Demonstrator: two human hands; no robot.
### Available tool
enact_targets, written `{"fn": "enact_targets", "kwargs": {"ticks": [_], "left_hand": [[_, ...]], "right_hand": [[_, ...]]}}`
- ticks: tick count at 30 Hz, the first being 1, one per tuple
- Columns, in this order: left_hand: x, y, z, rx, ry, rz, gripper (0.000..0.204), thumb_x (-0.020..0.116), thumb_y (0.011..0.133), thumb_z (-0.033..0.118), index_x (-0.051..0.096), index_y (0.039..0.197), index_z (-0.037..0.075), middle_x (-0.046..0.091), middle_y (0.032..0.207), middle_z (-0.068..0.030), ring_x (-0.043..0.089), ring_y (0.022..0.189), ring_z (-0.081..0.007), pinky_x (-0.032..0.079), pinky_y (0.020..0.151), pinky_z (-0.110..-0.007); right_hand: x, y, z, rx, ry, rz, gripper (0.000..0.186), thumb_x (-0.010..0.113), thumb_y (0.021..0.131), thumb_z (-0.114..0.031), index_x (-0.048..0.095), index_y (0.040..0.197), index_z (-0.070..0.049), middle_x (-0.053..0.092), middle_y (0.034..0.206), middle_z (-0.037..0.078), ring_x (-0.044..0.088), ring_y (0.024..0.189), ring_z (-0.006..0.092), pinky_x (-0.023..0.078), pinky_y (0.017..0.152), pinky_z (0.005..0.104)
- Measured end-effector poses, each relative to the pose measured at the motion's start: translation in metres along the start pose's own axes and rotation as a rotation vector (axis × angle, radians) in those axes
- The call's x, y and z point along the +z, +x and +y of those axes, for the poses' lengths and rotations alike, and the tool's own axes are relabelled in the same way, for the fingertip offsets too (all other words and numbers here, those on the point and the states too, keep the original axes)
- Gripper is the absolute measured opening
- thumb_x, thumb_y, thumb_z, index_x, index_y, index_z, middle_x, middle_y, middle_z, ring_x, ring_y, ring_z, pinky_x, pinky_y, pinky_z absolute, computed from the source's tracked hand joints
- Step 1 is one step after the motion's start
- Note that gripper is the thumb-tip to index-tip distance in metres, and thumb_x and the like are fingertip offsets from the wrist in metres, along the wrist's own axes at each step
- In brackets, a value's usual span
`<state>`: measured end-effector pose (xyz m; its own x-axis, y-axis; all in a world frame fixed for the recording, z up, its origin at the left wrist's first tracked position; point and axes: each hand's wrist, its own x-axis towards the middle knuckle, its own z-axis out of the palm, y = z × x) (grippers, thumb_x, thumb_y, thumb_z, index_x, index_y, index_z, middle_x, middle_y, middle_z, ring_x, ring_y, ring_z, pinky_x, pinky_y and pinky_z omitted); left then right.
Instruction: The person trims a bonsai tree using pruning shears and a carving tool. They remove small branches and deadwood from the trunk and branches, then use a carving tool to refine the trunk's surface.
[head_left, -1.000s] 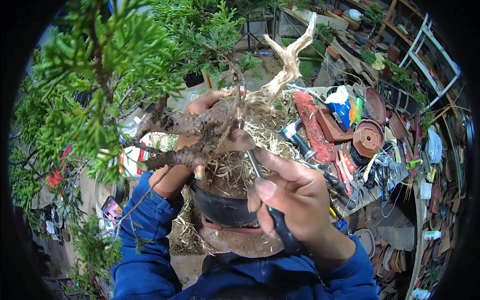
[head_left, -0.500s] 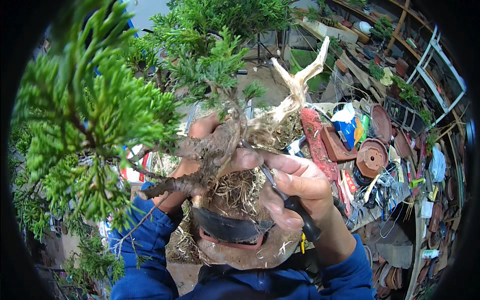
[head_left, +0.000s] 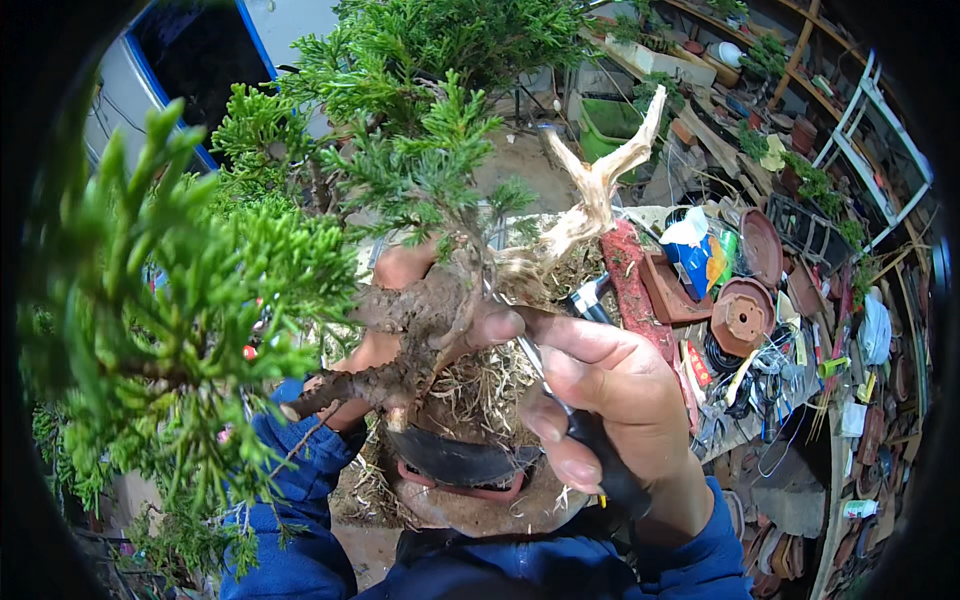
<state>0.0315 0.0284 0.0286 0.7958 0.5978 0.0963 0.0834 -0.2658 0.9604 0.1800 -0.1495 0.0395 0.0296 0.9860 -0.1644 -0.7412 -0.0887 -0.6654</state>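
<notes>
A juniper bonsai tree (head_left: 420, 308) leans over the work surface, with green foliage at left and top. Pale, bark-free deadwood (head_left: 592, 200) forks up to its right. My left hand (head_left: 372, 352) reaches behind the trunk and wraps round it; the thumb shows at the right side, against the tool. My right hand (head_left: 622, 378) is closed on a carving tool (head_left: 600, 450) with a black handle. Its thin metal shaft points up-left, the tip at the bark beside the deadwood. Below, a black strip (head_left: 465, 456) curves round the root mass (head_left: 475, 400).
A reddish padded strip (head_left: 632, 270) lies right of the deadwood, near a hammer-like tool (head_left: 590, 293). Beyond are brown pots (head_left: 742, 317), a blue packet (head_left: 695, 262) and cluttered small tools. A green bin (head_left: 608, 125) stands behind. Blurred foliage (head_left: 180, 330) hangs close at left.
The foliage at left has swung, uncovering a dark blue-framed opening at upper left. Deadwood and trunk sit slightly lower. My right hand has shifted a little rightward, the tool's handle tilting with it.
</notes>
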Motion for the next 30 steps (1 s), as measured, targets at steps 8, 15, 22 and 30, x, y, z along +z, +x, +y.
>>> {"fn": "enact_targets", "kwargs": {"ticks": [8, 15, 22, 30], "left_hand": [[-0.009, 0.012, -0.032, 0.232, 0.164, 0.033, 0.062, 0.096, 0.064, 0.034, 0.064, 0.107, 0.003, 0.068, 0.088, -0.0027, 0.063, 0.077, -0.0143, 0.053, 0.071, -0.032], [-0.01, 0.015, -0.06, 0.385, 0.414, 0.245, 0.09, 0.099, 0.063, 0.041, 0.059, 0.132, 0.0, 0.066, 0.122, -0.0076, 0.063, 0.111, -0.019, 0.051, 0.097, -0.034], [-0.008, 0.012, -0.044, 0.249, -0.098, -0.009, 0.097, 0.099, 0.064, 0.043, 0.053, 0.139, 0.002, 0.065, 0.127, -0.0091, 0.062, 0.117, -0.0213, 0.05, 0.104, -0.037], [-0.002, 0.008, -0.054, 0.295, -0.126, 0.1, 0.079, 0.092, 0.078, 0.028, 0.05, 0.139, 0.001, 0.068, 0.121, -0.0086, 0.065, 0.111, -0.0187, 0.054, 0.098, -0.034]], "right_hand": [[0.018, 0.0, 0.052, -0.711, -0.852, 0.325, 0.036, 0.07, 0.093, 0.001, 0.065, 0.127, 0.007, 0.067, 0.071, 0.008, 0.061, 0.049, 0.0149, 0.049, 0.047, 0.0301], [0.017, 0.006, 0.069, -0.913, -1.058, 0.434, 0.042, 0.072, 0.092, -0.001, 0.064, 0.131, 0.007, 0.064, 0.066, 0.011, 0.061, 0.05, 0.0166, 0.047, 0.05, 0.0295], [0.007, -0.007, 0.032, -0.215, -0.282, 0.041, 0.041, 0.056, 0.104, -0.008, 0.053, 0.14, 0.012, 0.065, 0.071, 0.014, 0.053, 0.047, 0.0134, 0.042, 0.046, 0.0252], [0.025, -0.009, 0.007, -0.033, -0.034, 0.136, 0.021, 0.064, 0.102, -0.018, 0.063, 0.095, 0.002, 0.064, 0.076, 0.011, 0.057, 0.048, 0.0155, 0.042, 0.042, 0.0257]]}}
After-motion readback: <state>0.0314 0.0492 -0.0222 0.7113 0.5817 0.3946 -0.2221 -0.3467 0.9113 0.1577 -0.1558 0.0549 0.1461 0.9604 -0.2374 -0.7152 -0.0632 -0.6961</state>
